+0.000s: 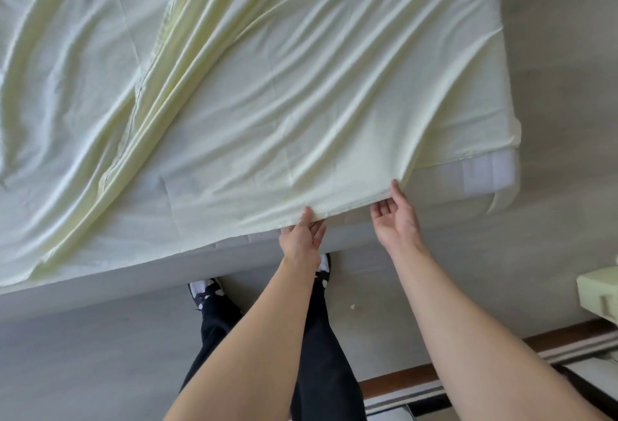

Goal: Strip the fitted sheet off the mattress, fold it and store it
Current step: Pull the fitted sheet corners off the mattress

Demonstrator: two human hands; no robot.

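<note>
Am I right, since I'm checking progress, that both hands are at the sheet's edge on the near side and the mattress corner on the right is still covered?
Not quite. The head view shows the mattress corner bare; the sheet is off it. Left hand and right hand are at the near edge.

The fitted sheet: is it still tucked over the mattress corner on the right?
No: the fitted sheet is pulled back there, leaving the mattress corner bare.

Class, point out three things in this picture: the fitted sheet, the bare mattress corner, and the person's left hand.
fitted sheet (pixel 301 93), head view, on its wrinkled middle.
mattress corner (pixel 475 174), head view, on the uncovered white side.
left hand (pixel 302 241), head view, on its back, at the sheet's edge.
</note>
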